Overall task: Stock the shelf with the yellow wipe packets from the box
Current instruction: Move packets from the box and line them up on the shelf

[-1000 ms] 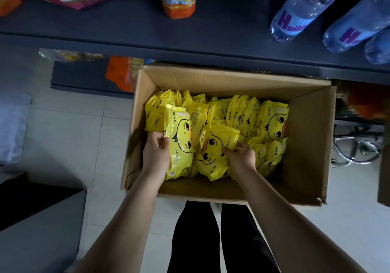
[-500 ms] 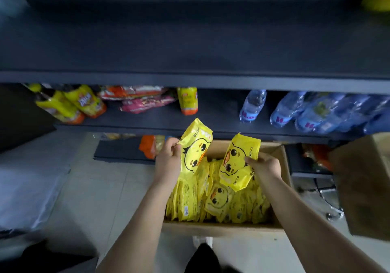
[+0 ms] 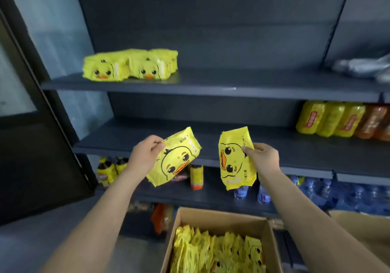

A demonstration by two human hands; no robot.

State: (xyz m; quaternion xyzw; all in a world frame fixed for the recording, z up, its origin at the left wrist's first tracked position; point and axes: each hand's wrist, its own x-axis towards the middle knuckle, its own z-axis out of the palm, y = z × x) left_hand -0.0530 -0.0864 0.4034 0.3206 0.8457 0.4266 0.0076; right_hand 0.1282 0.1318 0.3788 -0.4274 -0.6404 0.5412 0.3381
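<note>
Your left hand [image 3: 145, 156] is raised in front of the shelving and pinches 1 yellow wipe packet, the tilted packet [image 3: 175, 158], at its upper left corner. The thumb sits on the printed face and the other fingers curl behind it. The rest of that packet slopes away to the right and down from your fingers, with the duck face turned toward you.

Your right hand [image 3: 263, 158] holds a 2nd one, the upright packet [image 3: 234, 158], by its right long edge. The thumb lies on the front, near the duck's head, and the fingers are folded round the back. This packet stands nearly vertical to the left of your fingers, its duck face lying sideways. The 2 packets are near each other but apart, both level with the middle shelf [image 3: 295, 150] and in front of its edge, touching nothing but your hands.

Above them, the top shelf [image 3: 232, 82] carries the stocked packets [image 3: 128, 65], lying flat in low stacks at its left end. Below your forearms, the box [image 3: 211, 220] stands open on the floor, with the boxed packets [image 3: 217, 251] set on edge inside it. Yellow and orange bottles [image 3: 329, 120] line the right of the middle shelf, and water bottles [image 3: 337, 192] fill the shelf beneath.
</note>
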